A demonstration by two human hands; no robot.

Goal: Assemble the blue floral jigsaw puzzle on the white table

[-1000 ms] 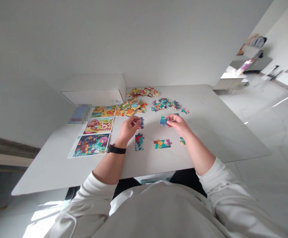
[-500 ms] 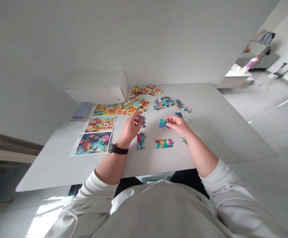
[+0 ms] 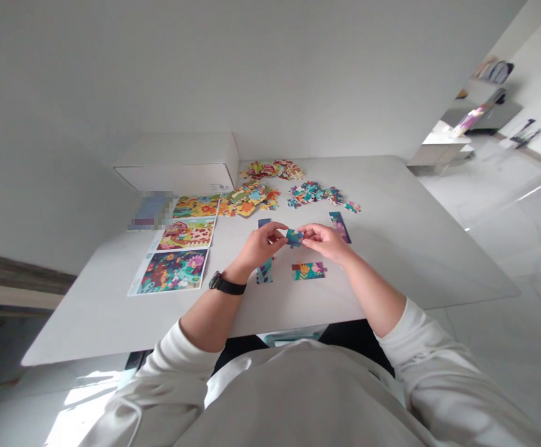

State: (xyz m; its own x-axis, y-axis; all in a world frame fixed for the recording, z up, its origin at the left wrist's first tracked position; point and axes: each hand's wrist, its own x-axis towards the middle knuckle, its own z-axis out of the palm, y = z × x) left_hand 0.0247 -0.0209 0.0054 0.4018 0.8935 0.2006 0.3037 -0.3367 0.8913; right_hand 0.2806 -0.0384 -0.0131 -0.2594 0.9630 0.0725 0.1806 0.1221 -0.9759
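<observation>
Moved inward since half a second ago, with the left hand (image 3: 261,246) now at the left edge of the blue-green puzzle piece (image 3: 294,238) instead of apart from it, farther left. Shifted slightly left too, with the right hand (image 3: 325,242) at the piece's opposite edge. Holding that piece between both hands over the middle of the table (image 3: 391,267), narrowly pinched, thumb close to fingers on either side; hard to tell whether lifted or resting. Partly covering the leaf-patterned piece (image 3: 264,273), seen whole earlier. Now with more of the blue-purple strip (image 3: 340,227) in view beyond the right hand. Reaching forward on forearms slanted toward each other, palms turned inward, with a black watch (image 3: 221,283) on the left wrist.
</observation>
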